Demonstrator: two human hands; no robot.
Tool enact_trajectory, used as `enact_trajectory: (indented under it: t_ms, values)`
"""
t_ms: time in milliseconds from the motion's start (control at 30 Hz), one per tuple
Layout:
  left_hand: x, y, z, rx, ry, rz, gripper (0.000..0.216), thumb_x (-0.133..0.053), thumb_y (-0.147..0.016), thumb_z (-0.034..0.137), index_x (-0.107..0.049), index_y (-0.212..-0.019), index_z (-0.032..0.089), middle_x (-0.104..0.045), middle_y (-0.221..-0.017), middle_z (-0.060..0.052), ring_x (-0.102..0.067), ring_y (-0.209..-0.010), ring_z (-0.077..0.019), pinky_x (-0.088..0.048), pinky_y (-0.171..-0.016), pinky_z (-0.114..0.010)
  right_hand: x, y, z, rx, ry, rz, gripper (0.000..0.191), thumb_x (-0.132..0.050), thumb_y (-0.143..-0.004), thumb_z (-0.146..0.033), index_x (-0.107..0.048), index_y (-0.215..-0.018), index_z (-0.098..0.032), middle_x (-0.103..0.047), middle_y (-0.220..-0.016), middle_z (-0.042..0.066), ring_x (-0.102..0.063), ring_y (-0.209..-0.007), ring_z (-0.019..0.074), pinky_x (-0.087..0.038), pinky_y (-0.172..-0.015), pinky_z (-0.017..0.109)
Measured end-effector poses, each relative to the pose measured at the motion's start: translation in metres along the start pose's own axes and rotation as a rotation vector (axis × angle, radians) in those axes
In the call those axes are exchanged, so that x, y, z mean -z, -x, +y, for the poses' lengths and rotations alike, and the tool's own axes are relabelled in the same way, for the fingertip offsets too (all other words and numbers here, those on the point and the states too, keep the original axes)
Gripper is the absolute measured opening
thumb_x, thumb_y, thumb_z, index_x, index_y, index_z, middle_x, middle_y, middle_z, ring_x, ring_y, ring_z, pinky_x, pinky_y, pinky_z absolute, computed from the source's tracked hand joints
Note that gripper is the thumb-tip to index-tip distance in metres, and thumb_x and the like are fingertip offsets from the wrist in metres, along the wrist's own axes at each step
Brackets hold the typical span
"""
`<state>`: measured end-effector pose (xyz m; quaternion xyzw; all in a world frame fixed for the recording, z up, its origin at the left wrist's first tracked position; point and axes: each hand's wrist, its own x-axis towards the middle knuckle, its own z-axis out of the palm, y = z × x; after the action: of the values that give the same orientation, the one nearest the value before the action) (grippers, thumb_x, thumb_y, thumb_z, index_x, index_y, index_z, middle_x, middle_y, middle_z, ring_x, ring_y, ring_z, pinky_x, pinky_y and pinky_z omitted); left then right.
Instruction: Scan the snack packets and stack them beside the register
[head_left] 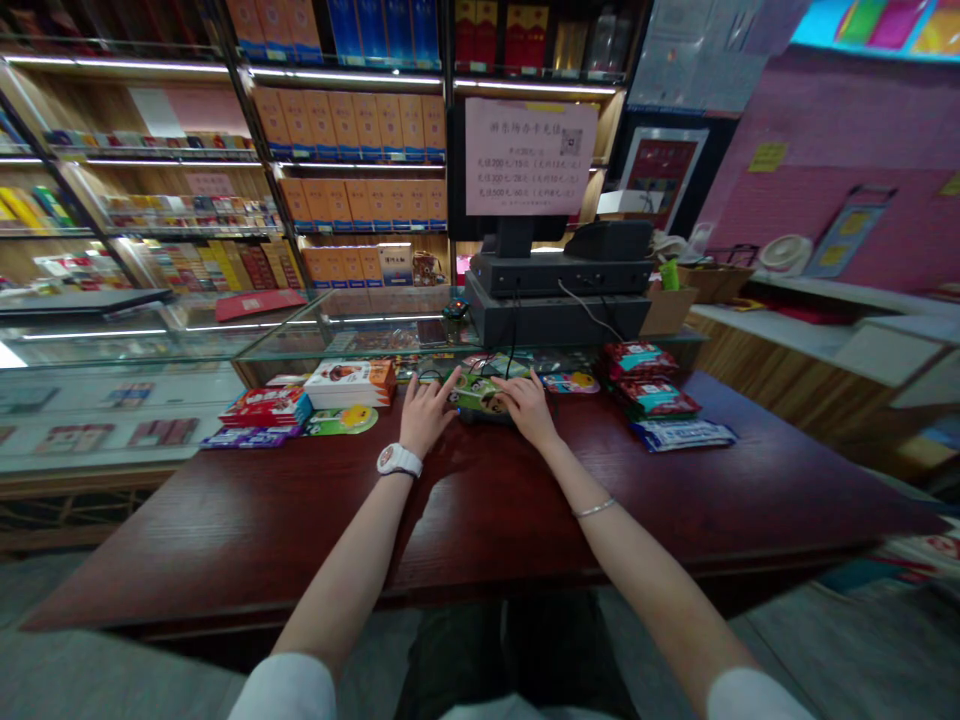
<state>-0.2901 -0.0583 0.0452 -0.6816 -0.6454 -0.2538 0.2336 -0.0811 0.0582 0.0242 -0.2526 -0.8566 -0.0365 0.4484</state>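
Observation:
Both my arms reach across a dark red wooden table [480, 510]. My left hand [426, 410], with a white watch on the wrist, rests at the left end of a green snack packet [478, 394], fingers stretched toward it. My right hand [527, 405], a thin bracelet on its forearm, lies on the packet's right end with fingers curled over it. The packet sits on a dark flat object near the table's far edge.
Left of my hands lie an orange-white box [352, 383], red packets [266, 406] and a round yellow-green pack [343, 419]. Red and white-blue packets [656, 395] are stacked at the right. Behind stand a glass counter [315, 335], a black till [559, 280] and shelves of boxes.

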Motion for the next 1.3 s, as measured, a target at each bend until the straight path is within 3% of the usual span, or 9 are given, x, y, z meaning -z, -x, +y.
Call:
enact_trajectory:
  t_ms: [133, 333, 500, 700, 767, 833, 967, 1100, 1300]
  values:
    - [-0.001, 0.001, 0.002, 0.034, -0.033, 0.015, 0.071, -0.056, -0.085, 0.019, -0.034, -0.151, 0.028, -0.069, -0.096, -0.004, -0.062, -0.096, -0.0241, -0.026, -0.118, -0.046, 0.0, 0.0, -0.002, 0.011, 0.004, -0.021, 0.033, -0.044, -0.1, -0.031, -0.064, -0.126, -0.026, -0.068, -0.096, 0.003, -0.061, -0.098, 0.0182, -0.027, -0.117, 0.047]
    - [-0.003, 0.002, 0.005, 0.096, -0.008, 0.026, 0.06, -0.06, -0.085, 0.025, -0.046, -0.143, 0.025, -0.073, -0.092, -0.004, -0.065, -0.09, -0.0248, -0.029, -0.116, -0.046, 0.0, -0.001, -0.005, -0.013, 0.01, -0.04, 0.035, -0.044, -0.099, -0.032, -0.061, -0.129, -0.028, -0.067, -0.107, 0.005, -0.061, -0.106, 0.0198, -0.027, -0.117, 0.049]
    - [-0.009, 0.001, 0.005, 0.175, 0.034, 0.052, 0.059, -0.062, -0.085, 0.036, -0.049, -0.14, 0.021, -0.072, -0.084, -0.006, -0.068, -0.086, -0.0259, -0.031, -0.114, -0.046, 0.002, 0.0, -0.008, 0.029, 0.06, -0.092, 0.07, -0.067, -0.084, -0.044, -0.042, -0.146, -0.023, -0.05, -0.143, 0.014, -0.045, -0.134, 0.0296, -0.028, -0.116, 0.054]
    - [-0.012, 0.0, 0.007, 0.205, 0.079, 0.05, 0.061, -0.064, -0.085, 0.036, -0.047, -0.141, 0.023, -0.072, -0.081, -0.004, -0.069, -0.085, -0.0256, -0.032, -0.112, -0.048, 0.003, 0.0, -0.011, 0.049, 0.064, -0.063, 0.068, -0.061, -0.085, -0.024, -0.037, -0.149, -0.024, -0.044, -0.148, 0.013, -0.044, -0.135, 0.0283, -0.036, -0.113, 0.048]
    - [-0.01, 0.0, 0.009, 0.192, 0.089, 0.051, 0.064, -0.067, -0.083, 0.032, -0.045, -0.142, 0.023, -0.073, -0.089, -0.005, -0.069, -0.091, -0.0255, -0.034, -0.112, -0.047, 0.003, -0.001, -0.01, 0.05, 0.065, -0.049, 0.067, -0.058, -0.085, -0.023, -0.038, -0.149, -0.022, -0.047, -0.145, 0.013, -0.045, -0.133, 0.0284, -0.037, -0.113, 0.047]
    - [-0.008, -0.002, 0.009, 0.159, 0.125, 0.061, 0.067, -0.07, -0.081, 0.028, -0.045, -0.142, 0.022, -0.07, -0.108, -0.009, -0.065, -0.105, -0.0265, -0.038, -0.11, -0.045, 0.004, -0.001, -0.009, 0.041, 0.072, -0.039, 0.065, -0.058, -0.085, -0.023, -0.04, -0.148, -0.021, -0.049, -0.142, 0.014, -0.046, -0.132, 0.0287, -0.036, -0.113, 0.047]
    - [-0.004, -0.005, 0.01, 0.071, 0.201, 0.062, 0.072, -0.07, -0.079, 0.024, -0.041, -0.145, 0.024, -0.049, -0.145, -0.012, -0.051, -0.129, -0.0289, -0.043, -0.107, -0.043, 0.009, 0.0, -0.002, -0.007, 0.099, -0.029, 0.063, -0.058, -0.085, -0.023, -0.043, -0.146, -0.024, -0.052, -0.142, 0.011, -0.044, -0.134, 0.0297, -0.032, -0.115, 0.052]
    - [-0.003, -0.008, 0.022, -0.003, 0.186, 0.01, 0.073, -0.066, -0.082, 0.023, -0.036, -0.148, 0.026, -0.047, -0.149, -0.01, -0.046, -0.135, -0.0287, -0.034, -0.116, -0.049, 0.022, 0.007, 0.01, -0.013, 0.119, -0.058, 0.058, -0.057, -0.087, -0.023, -0.044, -0.144, -0.026, -0.051, -0.144, 0.009, -0.042, -0.137, 0.0274, -0.028, -0.116, 0.055]
    - [-0.013, -0.021, 0.057, -0.126, 0.185, -0.021, 0.062, -0.064, -0.086, 0.029, -0.042, -0.144, 0.028, -0.044, -0.152, -0.009, -0.044, -0.137, -0.0263, -0.028, -0.12, -0.049, 0.055, 0.025, 0.04, -0.022, 0.173, -0.086, 0.053, -0.057, -0.087, -0.024, -0.048, -0.139, -0.027, -0.047, -0.148, 0.009, -0.04, -0.14, 0.0284, -0.032, -0.113, 0.056]
